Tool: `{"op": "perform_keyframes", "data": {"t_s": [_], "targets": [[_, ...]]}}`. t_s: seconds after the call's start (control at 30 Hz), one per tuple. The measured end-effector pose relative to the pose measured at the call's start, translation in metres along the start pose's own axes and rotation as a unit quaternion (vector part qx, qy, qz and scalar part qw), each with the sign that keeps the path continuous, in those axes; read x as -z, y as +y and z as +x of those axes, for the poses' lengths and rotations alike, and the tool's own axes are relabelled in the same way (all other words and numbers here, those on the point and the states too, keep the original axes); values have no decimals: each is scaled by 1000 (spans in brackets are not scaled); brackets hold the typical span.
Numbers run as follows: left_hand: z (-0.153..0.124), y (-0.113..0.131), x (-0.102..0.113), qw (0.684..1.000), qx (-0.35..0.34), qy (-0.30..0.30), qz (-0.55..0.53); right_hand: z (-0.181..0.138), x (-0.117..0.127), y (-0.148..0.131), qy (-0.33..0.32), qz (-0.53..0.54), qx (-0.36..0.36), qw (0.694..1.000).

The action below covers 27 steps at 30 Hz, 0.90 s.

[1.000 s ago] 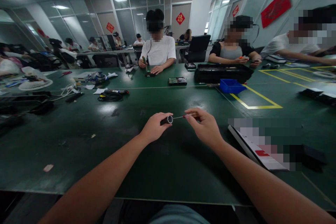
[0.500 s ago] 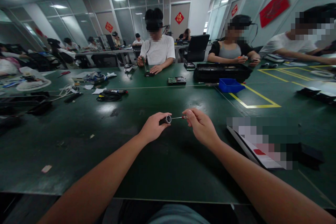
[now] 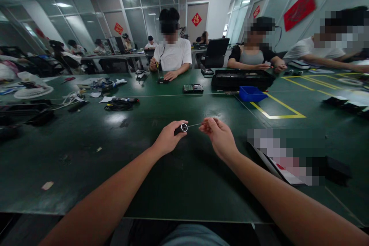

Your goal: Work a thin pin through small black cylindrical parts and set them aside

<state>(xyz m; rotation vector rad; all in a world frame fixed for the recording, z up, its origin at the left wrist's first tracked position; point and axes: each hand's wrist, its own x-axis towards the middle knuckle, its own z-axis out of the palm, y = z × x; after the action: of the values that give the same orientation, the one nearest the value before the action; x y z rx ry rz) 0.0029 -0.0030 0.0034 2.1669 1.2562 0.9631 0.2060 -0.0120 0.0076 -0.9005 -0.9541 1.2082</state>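
Closed around a short black cylinder (image 3: 183,127) with a silver-rimmed round end, my left hand (image 3: 165,139) is just above the green table. The cylinder's round end faces me and I cannot make out its exact kind. Opposite it, my right hand (image 3: 221,138) pinches a small screwdriver (image 3: 195,125). Its thin metal shaft points left and its tip meets the cylinder's end; whether it sits inside is too small to tell. My fingers hide the screwdriver's handle.
A blue bin (image 3: 251,94), a long black housing (image 3: 242,80) and a circuit-board device (image 3: 193,88) lie ahead. A coiled black cable (image 3: 121,103) is at left; a black block (image 3: 338,170) is at right. Across the table, a person in a white shirt (image 3: 174,54) handles a small device.
My right fingers have shifted and curled further over the screwdriver, covering its red handle part that showed earlier. My left hand keeps the cylinder in nearly the same spot.
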Motion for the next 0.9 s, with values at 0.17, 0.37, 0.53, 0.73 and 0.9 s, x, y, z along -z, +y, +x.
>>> {"op": "perform_keyframes", "data": {"t_s": [0.17,0.37,0.53,0.73,0.9], "targets": [[5,0,9,994,-43,-37,91,9,4,8,26,71,-78,994],[4,-4,7,985,-12,-93,147,10,7,9,68,-44,-12,997],[2,-7,4,987,-8,-95,130,7,7,6,47,-131,20,990],[2,-5,2,985,-13,-100,138,1,5,1,-7,-280,78,957],[2,-5,-1,985,14,-110,134,-2,4,-4,-17,-364,112,924]]}}
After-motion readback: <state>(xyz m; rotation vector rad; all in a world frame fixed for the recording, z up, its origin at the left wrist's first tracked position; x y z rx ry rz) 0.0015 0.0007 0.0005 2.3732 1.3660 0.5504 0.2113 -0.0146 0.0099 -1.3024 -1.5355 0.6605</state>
